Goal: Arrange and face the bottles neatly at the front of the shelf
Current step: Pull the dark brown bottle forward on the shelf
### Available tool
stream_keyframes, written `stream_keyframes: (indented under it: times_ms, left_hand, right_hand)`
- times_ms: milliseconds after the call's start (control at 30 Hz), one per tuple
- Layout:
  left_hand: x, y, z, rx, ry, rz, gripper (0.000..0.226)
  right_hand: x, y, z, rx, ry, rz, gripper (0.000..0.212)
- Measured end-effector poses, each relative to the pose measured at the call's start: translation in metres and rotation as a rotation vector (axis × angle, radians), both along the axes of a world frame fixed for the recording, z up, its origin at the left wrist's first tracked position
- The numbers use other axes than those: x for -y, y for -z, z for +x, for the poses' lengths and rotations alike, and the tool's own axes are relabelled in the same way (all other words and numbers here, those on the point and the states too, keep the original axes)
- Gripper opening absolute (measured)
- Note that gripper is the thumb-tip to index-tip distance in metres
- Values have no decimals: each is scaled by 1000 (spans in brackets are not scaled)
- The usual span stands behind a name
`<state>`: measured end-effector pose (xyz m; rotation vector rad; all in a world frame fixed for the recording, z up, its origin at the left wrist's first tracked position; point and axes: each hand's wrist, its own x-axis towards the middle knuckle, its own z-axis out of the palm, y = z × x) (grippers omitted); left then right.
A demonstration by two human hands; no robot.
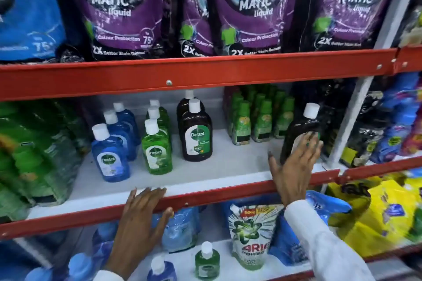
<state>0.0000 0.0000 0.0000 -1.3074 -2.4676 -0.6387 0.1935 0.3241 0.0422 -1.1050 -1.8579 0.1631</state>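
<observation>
On the middle white shelf (228, 166) stand rows of Dettol bottles with white caps: blue ones (110, 155), green ones (156, 148) and dark brown ones (196, 134). A separate dark brown bottle (301, 128) stands tilted at the right. My right hand (294, 166) lies flat against its front with fingers spread, not wrapped around it. My left hand (141, 214) rests with open fingers on the red front rail (205, 198) of the shelf, below the green bottles.
Small green-capped bottles (260, 118) fill the back right. Green packs (34, 155) crowd the left. Purple Safewash pouches (251, 7) hang above. Below sit an Ariel pouch (249, 235), small bottles (206, 262) and a yellow bag (388, 212). A grey upright post (351, 121) borders the right.
</observation>
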Motion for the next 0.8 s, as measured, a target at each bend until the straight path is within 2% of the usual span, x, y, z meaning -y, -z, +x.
stream_keyframes:
  times_ms: [100,200,367,633,800]
  left_hand:
    - [0,-4,0,-2,-13,53,55]
    - [-1,-5,2,6,2,56,54]
    - [-1,-6,1,8,18,102,48]
    - [1,-12,3,36,45,131,52]
    - [5,-14,3,48,75,142,55]
  right_hand:
    - [-18,-5,3,-86,35,-180,114]
    - [-27,-10,4,-234,-46,-299,116]
    - [-13,-11,1,-308,-129,-282,115]
    - [105,-8,-68,-256,-417,-246,115]
    - [151,-12,-103,-224,-467,-258,115]
